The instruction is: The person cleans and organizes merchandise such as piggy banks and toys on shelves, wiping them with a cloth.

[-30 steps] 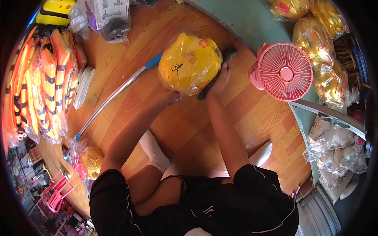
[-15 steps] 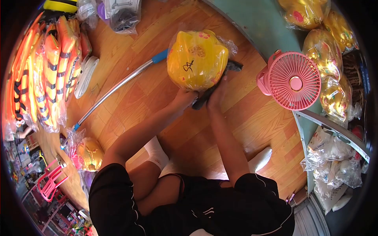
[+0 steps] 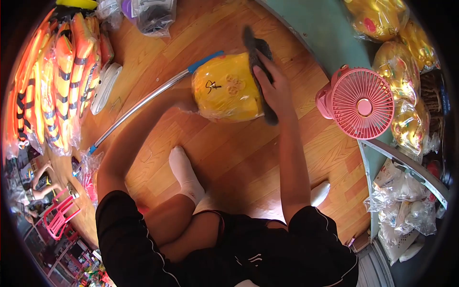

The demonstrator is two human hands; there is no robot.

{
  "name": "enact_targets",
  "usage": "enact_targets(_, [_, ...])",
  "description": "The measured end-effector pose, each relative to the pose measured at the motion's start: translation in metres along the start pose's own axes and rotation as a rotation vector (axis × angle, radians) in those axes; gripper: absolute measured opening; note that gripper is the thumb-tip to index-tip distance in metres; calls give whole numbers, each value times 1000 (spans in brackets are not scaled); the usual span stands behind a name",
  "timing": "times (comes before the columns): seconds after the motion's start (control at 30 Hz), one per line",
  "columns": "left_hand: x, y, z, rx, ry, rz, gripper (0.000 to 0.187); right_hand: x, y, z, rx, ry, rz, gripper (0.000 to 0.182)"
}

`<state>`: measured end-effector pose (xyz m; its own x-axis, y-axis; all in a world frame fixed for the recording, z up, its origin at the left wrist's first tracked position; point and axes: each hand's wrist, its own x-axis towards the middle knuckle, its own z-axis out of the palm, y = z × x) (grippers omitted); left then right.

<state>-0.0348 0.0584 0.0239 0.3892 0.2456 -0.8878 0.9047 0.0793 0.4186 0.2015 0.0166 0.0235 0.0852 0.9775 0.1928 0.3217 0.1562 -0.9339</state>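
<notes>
A yellow object in clear plastic (image 3: 224, 88), with a black handwritten mark on it, is in front of me above the wooden floor. My left hand (image 3: 184, 100) is at its lower left side; the fingers are hidden behind the object and blurred. On the object's right side lies a dark brush-like item (image 3: 260, 67), smeared by motion. My right hand (image 3: 275, 88) is wrapped round this dark item and presses it against the plastic. A pole with a blue end (image 3: 143, 103) lies on the floor just behind and to the left.
A pink fan (image 3: 362, 103) stands to the right beside gold wrapped items (image 3: 399, 71). Orange striped packages (image 3: 64, 71) are stacked at the left. Clear bags (image 3: 406, 196) lie at the lower right. My socked foot (image 3: 184, 167) rests on the floor (image 3: 229, 158).
The yellow object has turned and moved slightly left and down. The dark item has swung upright along its right side, with my right hand higher. My left hand has moved left and up.
</notes>
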Motion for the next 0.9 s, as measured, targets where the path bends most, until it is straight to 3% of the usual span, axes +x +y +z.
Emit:
enact_targets(0.07, [4,-4,-13,123,-37,11,36,12,0,0,116,-92,130,32])
enact_targets(0.13, [12,-23,-23,394,77,263,39,30,3,3,245,-156,231,32])
enact_targets(0.17, [9,-19,-28,396,79,260,39,35,4,3,364,-216,337,33])
enact_targets(0.3, [-6,24,-48,538,-20,31,41,17,17,1,307,-217,430,31])
enact_targets(0.37, [2,20,-56,593,-35,-60,41,-12,16,1,145,36,331,31])
enact_targets(0.43, [24,1,-61,482,315,289,41,-42,13,7,146,226,416,30])
enact_targets(0.57, [31,23,-59,538,453,426,39,-69,15,18,196,228,538,31])
enact_targets(0.63, [30,28,-58,562,456,313,39,-64,19,24,95,310,234,32])
enact_targets(0.67, [30,29,-58,565,447,312,39,-60,18,23,97,313,242,32])
enact_targets(0.73, [29,33,-61,631,446,249,39,-46,8,17,259,58,241,36])
enact_targets(0.77, [32,34,-62,639,441,253,39,-38,8,18,260,68,243,36])
enact_targets(0.9, [42,22,-62,738,467,271,38,2,8,24,292,-233,174,37])
